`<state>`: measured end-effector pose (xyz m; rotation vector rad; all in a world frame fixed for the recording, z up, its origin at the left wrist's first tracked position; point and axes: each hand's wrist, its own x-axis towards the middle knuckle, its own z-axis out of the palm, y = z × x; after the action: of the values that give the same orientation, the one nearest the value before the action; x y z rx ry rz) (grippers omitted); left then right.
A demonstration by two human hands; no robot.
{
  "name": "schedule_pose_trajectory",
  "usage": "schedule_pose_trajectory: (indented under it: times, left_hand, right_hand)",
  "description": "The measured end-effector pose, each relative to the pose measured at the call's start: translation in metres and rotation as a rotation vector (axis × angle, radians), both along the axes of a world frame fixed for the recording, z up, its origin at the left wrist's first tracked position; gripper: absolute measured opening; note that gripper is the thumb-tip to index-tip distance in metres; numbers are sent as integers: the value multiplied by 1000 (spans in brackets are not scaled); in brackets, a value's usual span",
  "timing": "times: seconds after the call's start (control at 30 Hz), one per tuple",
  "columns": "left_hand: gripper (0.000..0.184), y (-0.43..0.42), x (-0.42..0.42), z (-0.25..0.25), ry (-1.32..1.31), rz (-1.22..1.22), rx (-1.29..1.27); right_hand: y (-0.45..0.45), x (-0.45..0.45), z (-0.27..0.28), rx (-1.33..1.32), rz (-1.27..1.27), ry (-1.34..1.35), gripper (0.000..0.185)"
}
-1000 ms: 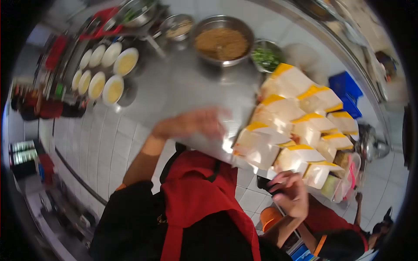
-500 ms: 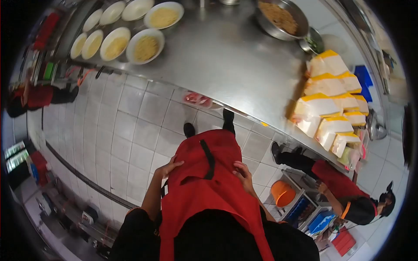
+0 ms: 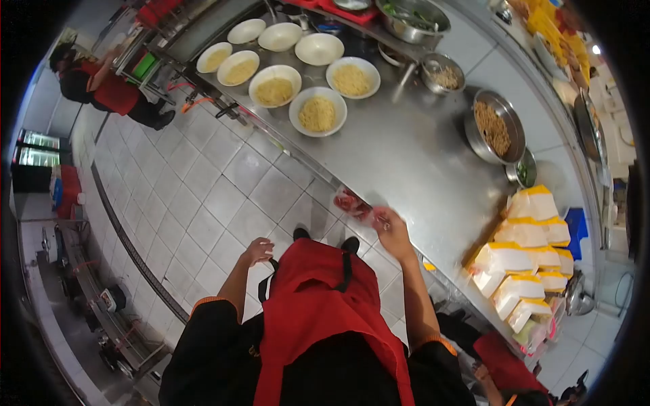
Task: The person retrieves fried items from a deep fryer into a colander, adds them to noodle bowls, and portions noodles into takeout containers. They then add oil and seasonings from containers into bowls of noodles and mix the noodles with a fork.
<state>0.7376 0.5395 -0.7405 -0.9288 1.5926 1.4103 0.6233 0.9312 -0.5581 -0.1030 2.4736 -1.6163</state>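
Red contents show through the clear plastic packet (image 3: 351,204) at the worktop's (image 3: 406,154) near edge; I cannot tell whether it lies on top or just beneath. The person's right grip (image 3: 391,229) has just left the red apron (image 3: 325,291) and reached the packet's right end, so that packet is now the thing being handled. Its fingers seem to touch the film (blur and angle hide whether they pinch it). The left grip (image 3: 257,251) has also come off the cloth and hangs beside it, fingers loosely spread, nothing visible in them.

The worktop is smooth, brushed-looking steel. Far left, round pale bowls (image 3: 317,114) stand in rows, several with tangled yellow strands. Toward the right are a deep metal bowl (image 3: 516,128) of crumbly brown food and yellow-edged, angular white boxes (image 3: 501,260), packed close together.
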Motion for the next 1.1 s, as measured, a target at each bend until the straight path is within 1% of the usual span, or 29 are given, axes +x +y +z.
schedule_pose_trajectory:
  times: [0.03, 0.07, 0.13, 0.17, 0.2, 0.23, 0.27, 0.3, 0.33, 0.37, 0.4, 0.43, 0.47, 0.5, 0.53, 0.57, 0.6, 0.63, 0.67, 0.7, 0.77, 0.8, 0.87, 0.9, 1.0, 1.1]
  left_hand:
    - [61, 7, -15, 16, 18, 68, 97]
    - [61, 15, -23, 32, 32, 90, 104]
    - [73, 18, -48, 51, -35, -146, 110]
    - [73, 11, -55, 49, -22, -128, 114]
    - [80, 0, -60, 45, -21, -124, 50]
    - [88, -15, -66, 40, -29, -126, -16]
    - [101, -34, -73, 36, -104, -111, 79]
    - [101, -50, -78, 31, -112, -121, 80]
    - [103, -70, -85, 24, -159, -48, 119]
    - [104, -91, -94, 17, -202, 22, 156]
    - [104, -116, -99, 6, -211, 49, 219]
    - [103, -142, -108, -7, -212, 77, 284]
    - [95, -167, -114, -9, -246, 183, 352]
    - [95, -199, -105, -30, -272, 173, 361]
    - [87, -236, -92, -61, -142, -40, 338]
    - [79, -256, -83, -69, -117, -93, 237]
    - [71, -276, -74, -73, -98, -146, 135]
    - [62, -290, -66, -65, -192, -52, -46]
    - [53, -288, -74, -43, -313, -110, -207]
    - [50, -314, -45, -70, -334, 49, 5]
    - [47, -318, -59, -37, -437, -81, -75]
    - [47, -325, -63, -33, -434, -102, -68]
    - [47, -337, -78, -41, -361, -124, -44]
    - [47, -346, -90, -49, -314, -140, -39]
    - [46, -365, -136, -76, -158, -185, -33]
    - [46, -374, -184, -96, -48, -229, -31]
  right_hand:
    - [-16, -33, 20, 7, 22, 2, 27]
    - [-36, -66, 32, -10, 16, 37, 26]
    - [-75, -134, 60, -3, 103, 137, 25]
    - [-93, -170, 63, -20, 150, 120, 23]
    - [-112, -207, 66, -40, 191, 102, 21]
    - [-133, -243, 74, -150, 225, -20, 22]
    - [-154, -276, 84, -261, 249, -152, 24]
    - [-183, -311, 92, -339, 210, -278, 26]
    - [-216, -347, 95, -420, 164, -396, 29]
    - [-244, -385, 90, -530, 153, -442, 31]
    - [-272, -422, 83, -640, 141, -482, 32]
    - [-301, -461, 73, -680, 98, -477, 35]
    - [-330, -500, 61, -778, 33, -491, 37]
    - [-354, -537, 50, -790, -55, -499, 37]
    - [-370, -567, 40, -813, -141, -512, 36]
    - [-387, -594, 30, -839, -222, -525, 36]
    - [-395, -619, 16, -921, -279, -501, 35]
    - [-398, -634, 2, -1005, -343, -476, 35]
    - [-402, -634, 9, -1035, -488, -488, 34]
    - [-406, -626, 20, -944, -551, -407, 31]
    - [-413, -593, 49, -782, -628, -225, 29]
    - [-413, -571, 57, -775, -662, -230, 29]
    - [-408, -528, 76, -633, -534, -75, 27]
    - [-402, -500, 82, -618, -448, -44, 28]
    - [-374, -400, 115, -465, -431, -140, 26]
    - [-325, -318, 127, -316, -615, -181, 24]
